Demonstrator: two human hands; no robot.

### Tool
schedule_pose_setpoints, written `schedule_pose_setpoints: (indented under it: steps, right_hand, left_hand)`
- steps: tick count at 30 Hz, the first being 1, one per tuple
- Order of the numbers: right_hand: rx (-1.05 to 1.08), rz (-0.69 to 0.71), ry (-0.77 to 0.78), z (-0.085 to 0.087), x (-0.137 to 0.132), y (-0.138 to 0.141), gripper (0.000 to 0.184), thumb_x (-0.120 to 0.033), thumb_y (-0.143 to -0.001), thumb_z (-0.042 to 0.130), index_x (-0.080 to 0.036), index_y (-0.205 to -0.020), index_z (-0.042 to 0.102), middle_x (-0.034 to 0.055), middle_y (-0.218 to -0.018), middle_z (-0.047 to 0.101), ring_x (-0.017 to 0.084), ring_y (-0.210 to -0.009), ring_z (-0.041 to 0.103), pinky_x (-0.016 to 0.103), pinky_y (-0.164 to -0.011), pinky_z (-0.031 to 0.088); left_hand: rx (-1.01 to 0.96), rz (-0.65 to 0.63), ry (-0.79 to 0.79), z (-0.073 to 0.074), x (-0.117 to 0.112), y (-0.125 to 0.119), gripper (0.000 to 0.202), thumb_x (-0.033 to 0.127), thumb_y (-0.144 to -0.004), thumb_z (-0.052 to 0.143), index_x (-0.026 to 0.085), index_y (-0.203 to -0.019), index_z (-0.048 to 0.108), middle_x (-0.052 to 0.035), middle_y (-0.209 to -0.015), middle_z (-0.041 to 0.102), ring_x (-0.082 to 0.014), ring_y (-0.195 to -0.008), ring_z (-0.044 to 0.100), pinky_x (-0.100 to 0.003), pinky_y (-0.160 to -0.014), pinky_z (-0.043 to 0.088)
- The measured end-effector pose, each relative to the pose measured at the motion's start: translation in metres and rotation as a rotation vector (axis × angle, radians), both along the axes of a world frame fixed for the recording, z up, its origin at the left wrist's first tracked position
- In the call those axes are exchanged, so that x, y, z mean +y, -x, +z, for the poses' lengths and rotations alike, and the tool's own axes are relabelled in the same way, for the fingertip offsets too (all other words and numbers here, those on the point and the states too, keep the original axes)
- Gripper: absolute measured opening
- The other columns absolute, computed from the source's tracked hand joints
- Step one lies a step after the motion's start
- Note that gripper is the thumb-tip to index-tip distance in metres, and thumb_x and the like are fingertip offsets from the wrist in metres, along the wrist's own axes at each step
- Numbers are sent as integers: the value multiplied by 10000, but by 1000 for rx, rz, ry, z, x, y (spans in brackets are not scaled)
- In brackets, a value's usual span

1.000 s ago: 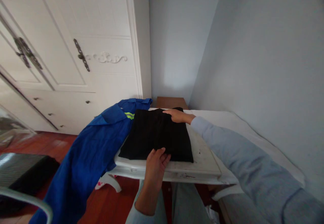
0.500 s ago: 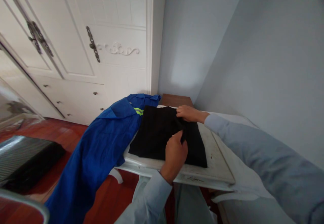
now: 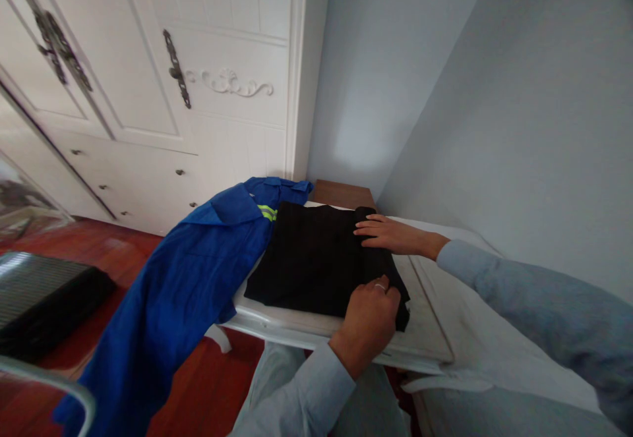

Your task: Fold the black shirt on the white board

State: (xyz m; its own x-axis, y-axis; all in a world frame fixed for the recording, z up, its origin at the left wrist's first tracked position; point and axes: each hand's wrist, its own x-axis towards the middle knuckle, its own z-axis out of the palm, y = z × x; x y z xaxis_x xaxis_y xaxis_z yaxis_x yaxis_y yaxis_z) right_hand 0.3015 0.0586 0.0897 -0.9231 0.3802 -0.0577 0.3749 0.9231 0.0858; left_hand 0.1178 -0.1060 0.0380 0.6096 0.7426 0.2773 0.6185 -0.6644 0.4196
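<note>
A folded black garment (image 3: 311,259) lies on a small white table (image 3: 430,331) in front of me. My left hand (image 3: 368,315) is curled on the garment's near right corner, fingers closed over the cloth. My right hand (image 3: 388,234) rests flat with spread fingers on the garment's far right edge. A blue work jacket (image 3: 182,279) with a yellow-green stripe drapes over the table's left side and hangs toward the floor, touching the black garment's left edge.
A white wardrobe (image 3: 148,81) with dark metal handles stands at the left. A grey wall (image 3: 519,127) runs along the right, with a white-covered bed (image 3: 475,364) below it. A brown nightstand (image 3: 343,194) sits behind the table. A dark flat object (image 3: 44,305) lies on the red wooden floor.
My left hand has slid from the garment's near middle to its near right corner. My right hand has gone from gripping the far edge to lying flat on it. The view turned slightly left.
</note>
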Motion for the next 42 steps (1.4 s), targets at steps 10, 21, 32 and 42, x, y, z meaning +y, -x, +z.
schedule_pose_setpoints:
  steps: [10,21,32,42]
  right_hand:
    - [-29,-284,69,17,15,-26,700,37,-751,475,-187,-1402,600,129,-1258,704,259,-1164,649,427,-1028,477]
    - [196,-821,121,-27,29,14,653,-367,-687,845,-143,-1270,655,213,-1319,651,418,-1295,538,559,-1146,315]
    - [876,-1097,536,-9,21,-55,302,-187,-745,711,-167,-1046,699,41,-955,727,169,-911,660,301,-894,509]
    - [929,-1548,830,-22,-65,-67,388,-539,-926,599,-166,-818,597,52,-720,636,135,-588,588,241,-527,477]
  left_hand:
    - [166,-124,-125,4,-7,7,265,146,-972,419,125,-1127,633,-141,-1352,635,-257,-1013,683,-401,-780,578]
    - [122,-142,-101,0,-11,-7,181,147,-931,491,115,-1039,632,-125,-1052,690,-263,-982,630,-413,-825,523]
    - [-126,-18,209,-9,-6,1,363,133,-859,591,164,-1214,660,-127,-1317,678,-314,-1206,627,-507,-1026,512]
    - [-994,322,508,-17,-2,1,347,302,-921,535,167,-1170,735,-117,-1126,766,-250,-1069,705,-372,-993,519]
